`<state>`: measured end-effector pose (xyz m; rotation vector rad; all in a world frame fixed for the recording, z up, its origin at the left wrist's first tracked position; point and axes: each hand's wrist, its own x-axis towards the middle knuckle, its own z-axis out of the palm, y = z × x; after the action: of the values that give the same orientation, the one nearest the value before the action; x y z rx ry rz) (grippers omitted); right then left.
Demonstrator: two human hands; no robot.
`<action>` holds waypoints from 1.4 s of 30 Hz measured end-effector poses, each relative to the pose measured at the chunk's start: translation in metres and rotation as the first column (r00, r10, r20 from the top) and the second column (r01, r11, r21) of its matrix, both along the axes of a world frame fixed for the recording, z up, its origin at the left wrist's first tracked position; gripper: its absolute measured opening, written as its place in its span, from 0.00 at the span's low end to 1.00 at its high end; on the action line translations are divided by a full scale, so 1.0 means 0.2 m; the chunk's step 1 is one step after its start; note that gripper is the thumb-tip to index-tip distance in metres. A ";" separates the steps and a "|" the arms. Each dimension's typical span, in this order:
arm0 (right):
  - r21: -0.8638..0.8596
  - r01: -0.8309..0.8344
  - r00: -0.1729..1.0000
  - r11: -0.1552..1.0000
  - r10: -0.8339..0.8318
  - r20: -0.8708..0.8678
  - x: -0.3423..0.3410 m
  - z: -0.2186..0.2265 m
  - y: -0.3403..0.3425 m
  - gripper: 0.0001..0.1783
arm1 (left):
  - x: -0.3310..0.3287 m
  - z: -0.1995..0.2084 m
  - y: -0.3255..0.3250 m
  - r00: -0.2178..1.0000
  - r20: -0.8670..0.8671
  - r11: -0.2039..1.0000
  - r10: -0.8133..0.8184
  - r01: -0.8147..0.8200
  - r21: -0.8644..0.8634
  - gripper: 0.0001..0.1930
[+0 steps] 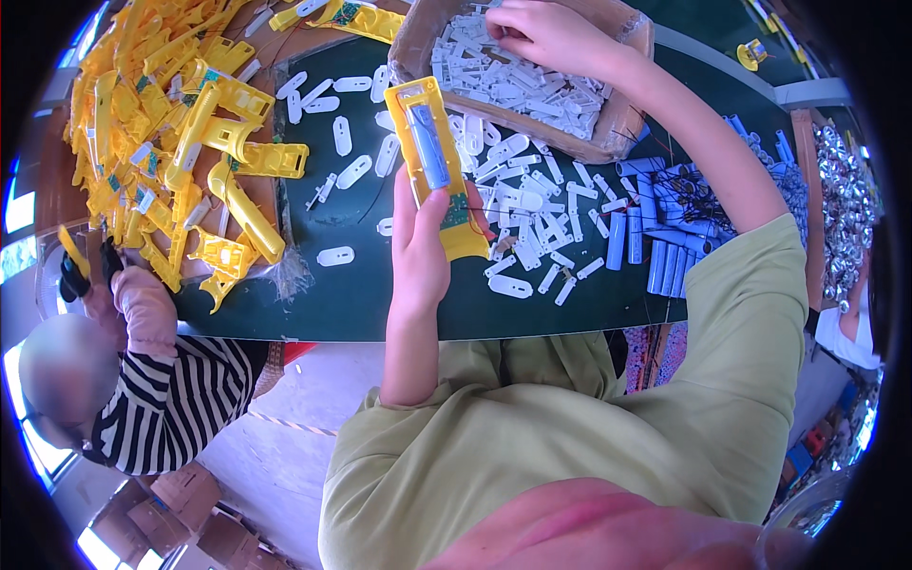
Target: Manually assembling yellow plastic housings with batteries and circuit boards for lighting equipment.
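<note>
Upright in my left hand (423, 252) is a yellow plastic housing (467, 241), gripped by its lower part with the thumb across the front. Inside the housing lies a blue cylindrical battery (428, 147), and a green circuit board (456, 211) shows below it. Thin wires stick out near my fingers. My right hand (543, 33) reaches into a cardboard box (503, 112) filled with small white plastic parts (518, 71). Its fingers are curled down over the parts; whatever they pinch is hidden.
Yellow housings (190, 142) are heaped at the left. White oval covers (354, 172) and small white pieces (541, 223) lie scattered on the dark green table (342, 304). Blue batteries (670, 266) with black wires are piled at the right. A person in a striped top (180, 408) works at lower left.
</note>
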<state>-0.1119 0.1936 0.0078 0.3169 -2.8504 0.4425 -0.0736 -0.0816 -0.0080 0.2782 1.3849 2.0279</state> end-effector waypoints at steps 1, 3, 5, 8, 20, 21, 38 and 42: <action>-0.002 0.001 1.000 1.000 -0.001 0.004 0.00 0.00 0.01 0.09 | 0.00 0.00 0.00 1.000 -0.007 1.000 -0.006 0.006 -0.013 0.19; 0.002 0.100 0.985 0.995 -0.099 0.140 0.01 0.04 0.01 0.10 | 0.01 -0.01 0.01 1.000 -0.019 0.999 -0.019 0.018 -0.040 0.20; -0.057 0.060 0.985 0.997 -0.050 0.163 0.02 0.05 0.06 0.11 | 0.00 -0.01 0.01 0.999 -0.016 0.999 -0.039 0.038 -0.028 0.21; -0.089 0.010 0.983 0.996 0.007 0.186 0.05 0.05 0.10 0.12 | 0.00 -0.02 0.00 0.998 -0.024 0.998 -0.057 0.057 -0.014 0.21; 0.147 -0.104 0.981 0.984 0.077 0.176 0.11 0.04 0.13 0.13 | 0.00 -0.03 0.01 0.997 -0.018 0.997 -0.080 0.079 -0.023 0.21; 0.194 -0.108 0.985 0.975 0.078 0.157 0.11 0.05 0.13 0.12 | 0.00 -0.03 0.01 0.997 -0.032 0.997 -0.071 0.069 -0.040 0.20; -0.811 0.032 0.993 0.585 0.077 0.095 0.44 0.25 -0.17 0.11 | 0.08 0.08 -0.01 0.979 -0.114 0.984 -0.171 0.176 0.033 0.23; -0.909 -0.016 0.993 0.417 0.113 0.035 0.58 0.32 -0.30 0.09 | 0.14 0.12 0.00 0.954 -0.210 0.972 -0.212 0.229 0.057 0.25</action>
<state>0.0048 0.1328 0.0715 0.1685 -2.1746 1.9459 -0.0458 -0.0818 0.0151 0.6621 1.3271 1.9117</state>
